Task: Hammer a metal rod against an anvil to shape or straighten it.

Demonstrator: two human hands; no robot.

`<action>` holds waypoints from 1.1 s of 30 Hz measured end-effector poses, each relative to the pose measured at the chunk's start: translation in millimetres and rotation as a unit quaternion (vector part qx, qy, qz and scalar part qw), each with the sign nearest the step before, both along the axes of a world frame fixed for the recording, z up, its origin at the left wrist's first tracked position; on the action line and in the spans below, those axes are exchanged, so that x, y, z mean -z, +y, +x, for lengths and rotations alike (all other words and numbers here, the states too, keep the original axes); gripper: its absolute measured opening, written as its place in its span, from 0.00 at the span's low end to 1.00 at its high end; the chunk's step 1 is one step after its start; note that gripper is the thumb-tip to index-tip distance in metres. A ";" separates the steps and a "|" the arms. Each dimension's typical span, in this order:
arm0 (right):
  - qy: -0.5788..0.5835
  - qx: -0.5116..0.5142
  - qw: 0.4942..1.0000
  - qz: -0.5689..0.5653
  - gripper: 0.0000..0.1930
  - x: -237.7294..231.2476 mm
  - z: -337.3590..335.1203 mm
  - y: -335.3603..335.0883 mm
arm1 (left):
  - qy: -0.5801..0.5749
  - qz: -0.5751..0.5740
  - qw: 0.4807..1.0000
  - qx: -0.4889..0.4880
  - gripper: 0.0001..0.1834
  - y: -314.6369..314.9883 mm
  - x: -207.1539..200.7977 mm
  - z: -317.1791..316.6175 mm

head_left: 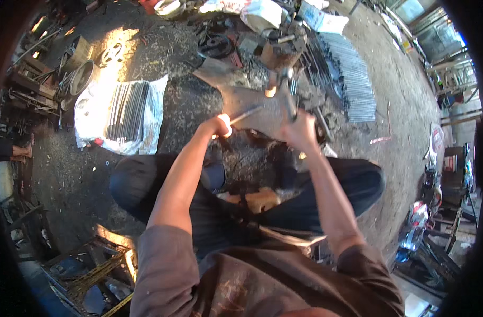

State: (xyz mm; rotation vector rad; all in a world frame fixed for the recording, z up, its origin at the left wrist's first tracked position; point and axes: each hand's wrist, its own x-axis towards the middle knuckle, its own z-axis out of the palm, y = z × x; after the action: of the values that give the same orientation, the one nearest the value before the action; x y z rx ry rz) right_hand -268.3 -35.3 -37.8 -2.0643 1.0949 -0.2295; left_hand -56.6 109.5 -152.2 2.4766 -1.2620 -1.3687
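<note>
A: What is held in the left hand [216,127]?

B: A thin metal rod [245,114] is gripped there. The grip is closed tightly around the near end, and the rod is laid out to the right, with its far end resting on the anvil [247,100].

A: And the right hand [300,130]?

B: The grip is wrapped fully around the handle of a hammer [287,87]. The hammer is raised above the anvil, its head seen over the far part of the dark iron face. Whether the head is touching the rod cannot be told.

A: Where is the anvil placed?

B: It is set on the dirt floor [162,63] just ahead of the knees, between the two forearms. Scrap and metal bits are scattered around its far side.

A: What else is seen nearby?

B: A white sack [93,116] is spread on the floor to the left, and a bundle of dark rods [128,110] is laid on it. To the right of the anvil, a larger pile of grey rods [352,84] is stacked on the ground, well apart from the hands. A round metal wheel [216,46] is lying beyond the anvil, near white bags [262,13] at the top edge.

A: How is the person positioned?

B: Dark trousers are seen to either side, with the legs spread around the anvil.
</note>
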 end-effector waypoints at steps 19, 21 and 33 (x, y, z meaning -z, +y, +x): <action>-0.050 0.002 0.994 0.097 0.13 -16.8 23.2 6.8 | 0.536 0.002 0.820 -0.203 0.19 38.7 18.0 6.3; -0.087 0.018 0.990 0.107 0.12 -31.2 27.0 -6.6 | 0.554 -0.041 0.780 -0.288 0.20 36.6 9.2 -1.2; -0.119 -0.017 0.990 -0.067 0.13 0.6 32.0 7.2 | 0.433 -0.061 0.838 -0.326 0.25 45.2 -1.2 -19.6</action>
State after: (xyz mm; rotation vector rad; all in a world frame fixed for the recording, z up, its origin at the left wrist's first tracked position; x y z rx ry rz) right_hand -236.3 -28.1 -38.3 -2.1066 0.9193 -0.5307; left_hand -76.2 154.6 -151.0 1.5523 -0.2506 -1.7418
